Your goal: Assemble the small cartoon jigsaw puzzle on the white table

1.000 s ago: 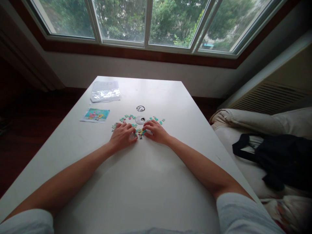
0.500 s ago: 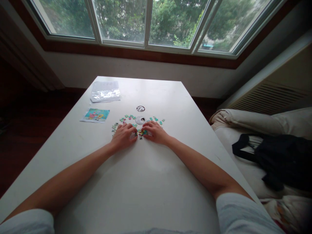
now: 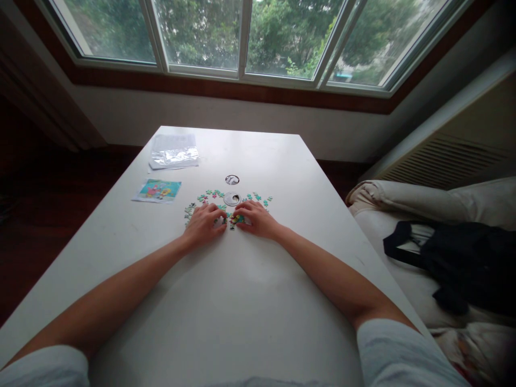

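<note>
On a white table, my left hand (image 3: 205,222) rests with curled fingers, its thumb and index fingertip closed on small jigsaw puzzle pieces near its right side. Opposite it, my right hand (image 3: 256,217) bends its fingers and thumb around a colourful cluster of puzzle pieces (image 3: 237,219), partly hidden under the fingers. A single piece (image 3: 232,227) lies at the near side between the hands. Loose green and pink pieces (image 3: 215,193) spread in an arc beyond my left hand. More green pieces (image 3: 258,198) are scattered past my right hand.
A round tin-like disc (image 3: 231,199) lies just beyond the hands, with a smaller round item (image 3: 232,180) behind it. To the left are a cartoon picture sheet (image 3: 158,191) and a clear plastic bag on papers (image 3: 174,152). Dark cloth (image 3: 463,263) lies on the sofa at right.
Both hands stay in nearly the same place, with only slight finger movement around the puzzle pieces. The view has shifted very slightly.
</note>
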Tool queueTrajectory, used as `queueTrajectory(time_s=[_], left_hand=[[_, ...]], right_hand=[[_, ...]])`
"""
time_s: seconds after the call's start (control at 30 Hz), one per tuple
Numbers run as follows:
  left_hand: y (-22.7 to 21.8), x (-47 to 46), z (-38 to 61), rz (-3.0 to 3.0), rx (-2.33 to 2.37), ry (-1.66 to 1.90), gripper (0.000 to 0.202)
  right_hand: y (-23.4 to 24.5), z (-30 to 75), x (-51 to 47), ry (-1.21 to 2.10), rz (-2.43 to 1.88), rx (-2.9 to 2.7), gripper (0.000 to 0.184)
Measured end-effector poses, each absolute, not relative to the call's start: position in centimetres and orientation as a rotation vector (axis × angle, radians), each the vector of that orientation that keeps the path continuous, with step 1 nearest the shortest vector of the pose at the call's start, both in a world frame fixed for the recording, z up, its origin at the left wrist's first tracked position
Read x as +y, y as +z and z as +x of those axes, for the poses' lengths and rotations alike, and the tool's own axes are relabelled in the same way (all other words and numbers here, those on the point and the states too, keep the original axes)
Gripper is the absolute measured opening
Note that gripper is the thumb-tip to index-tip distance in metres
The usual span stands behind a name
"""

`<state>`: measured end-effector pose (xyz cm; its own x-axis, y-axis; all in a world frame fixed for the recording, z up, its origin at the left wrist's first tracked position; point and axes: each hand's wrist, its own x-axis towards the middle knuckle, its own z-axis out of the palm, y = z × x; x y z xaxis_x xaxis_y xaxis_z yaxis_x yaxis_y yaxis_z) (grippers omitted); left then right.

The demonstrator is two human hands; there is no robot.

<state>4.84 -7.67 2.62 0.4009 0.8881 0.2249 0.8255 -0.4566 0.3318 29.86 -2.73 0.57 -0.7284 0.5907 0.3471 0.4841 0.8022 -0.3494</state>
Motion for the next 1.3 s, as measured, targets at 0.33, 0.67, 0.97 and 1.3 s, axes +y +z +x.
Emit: queueTrajectory(time_s=[0.33, 0.67, 0.97, 1.3], left_hand=[[2.18, -7.46, 4.54, 2.526, 1.437, 0.566, 0.018], [2.22, -7.24, 4.54, 2.615, 1.333, 0.533, 0.020], [2.35, -7.24, 4.49, 2.567, 1.291, 0.538, 0.016], [1.99, -6.93, 4.84, 2.519, 1.360, 0.643, 0.016]], right_hand=[[0.74, 29.90, -2.86, 0.335, -0.803, -2.542, 0.027], [0.99, 29.88, -2.88, 0.369, -0.818, -2.547, 0.028], [0.81, 30.05, -2.73, 0.340, -0.865, -2.516, 0.034], [0.66, 30.02, -2.68, 0.372, -0.853, -2.527, 0.038]])
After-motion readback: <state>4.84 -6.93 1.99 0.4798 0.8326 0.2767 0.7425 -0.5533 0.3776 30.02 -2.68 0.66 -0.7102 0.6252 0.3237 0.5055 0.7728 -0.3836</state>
